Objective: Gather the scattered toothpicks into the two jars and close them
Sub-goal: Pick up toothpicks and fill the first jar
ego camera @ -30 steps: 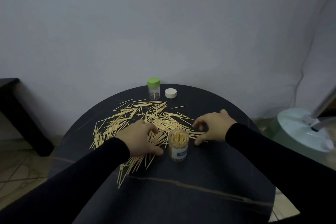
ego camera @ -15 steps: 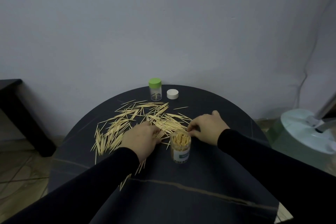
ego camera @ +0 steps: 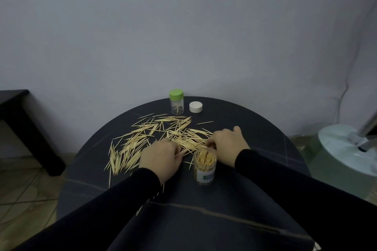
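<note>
A round dark table (ego camera: 255, 128) carries a wide scatter of toothpicks (ego camera: 155, 134), spread from its left edge across the middle, thickest just ahead of the two hands. The left hand (ego camera: 161, 158) lies palm down on the near part of the pile, knuckles up, its fingers curled under toward the picks; a few picks stick out from beneath the fingertips on its right side, but whether the fingers actually pinch them cannot be told, since the back of the hand hides them. The right hand (ego camera: 227, 144) rests on the right end of the pile, fingers bent and drawn together over the picks at its left side, the thumb held apart and pointing toward the far edge; its grip on any single pick is hidden as well.

Between the wrists, just in front of the right hand, an open clear jar (ego camera: 204, 166) stands upright, packed with toothpicks standing on end, a label on its near side. Near the far edge of the table a second jar (ego camera: 176, 102) stands upright with a green lid on it and what looks like one or two picks inside. Just beside it on the right lies a white lid (ego camera: 195, 107), flat on the table and apart from both jars
</note>
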A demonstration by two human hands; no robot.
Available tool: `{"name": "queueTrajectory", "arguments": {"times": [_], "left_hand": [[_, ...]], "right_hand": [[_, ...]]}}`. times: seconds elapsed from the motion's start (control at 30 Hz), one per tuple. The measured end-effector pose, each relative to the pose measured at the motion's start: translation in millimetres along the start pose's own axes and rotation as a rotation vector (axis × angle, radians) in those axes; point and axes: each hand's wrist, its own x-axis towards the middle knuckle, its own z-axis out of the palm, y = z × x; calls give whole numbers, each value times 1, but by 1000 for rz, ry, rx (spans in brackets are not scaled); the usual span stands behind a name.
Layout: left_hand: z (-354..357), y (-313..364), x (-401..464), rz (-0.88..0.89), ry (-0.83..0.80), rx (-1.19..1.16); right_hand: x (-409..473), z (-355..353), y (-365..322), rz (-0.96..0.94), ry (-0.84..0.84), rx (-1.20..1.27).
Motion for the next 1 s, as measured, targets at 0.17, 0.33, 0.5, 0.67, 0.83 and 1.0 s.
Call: {"name": "queueTrajectory", "arguments": {"times": [0.17, 0.33, 0.5, 0.67, 0.83, 1.0], "left_hand": [[-2, -2, 2, -27, -3, -17], [-7, -3, 3, -44, 28, -39], [-13, -1, 3, -64, 60, -87], [-18, -1, 5, -74, 24, -119], [-23, -3, 6, -89, -36, -123], [-26, -5, 5, -119, -57, -97]], "right_hand": [[0, 0, 5, 21, 30, -20], [-2, -5, 10, 46, 50, -8], [-7, -9, 8, 41, 116, -3], [-7, -13, 9, 56, 162, 31], [-7, -14, 11, 71, 114, 80], [-8, -18, 10, 63, 86, 81]]}}
